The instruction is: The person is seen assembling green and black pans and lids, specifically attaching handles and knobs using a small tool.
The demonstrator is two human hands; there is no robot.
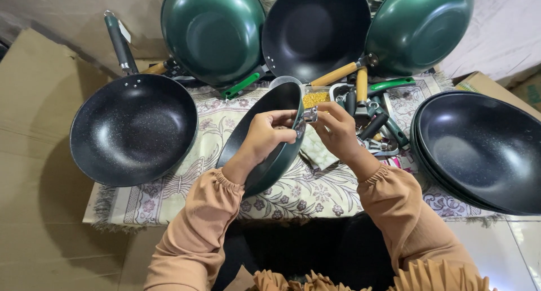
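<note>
Here, a green pan without a handle, tilted on edge over the patterned cloth, dark inside turned to the left. Left hand wrapped over its rim, fingers curled and pressed on the metal near the bracket. Right hand just beside it, fingertips pinched together on that small silvery bracket at the rim; possibly a screw held there too, too small to tell. Right behind the hands, a clear box of yellowish small parts, near a heap of loose handles, some green, some wooden, some black. To the left on the cloth, a speckled black pan lying flat with its dark handle fitted and pointing away. At the back, three pans leaning upright side by side: a green pan at the left, a black pan in the middle, another green pan at the right. At the right, a stack of black pans nested together, well apart from the hands. Flattened cardboard under and around the cloth. Tan sleeves gathered at both wrists.
</note>
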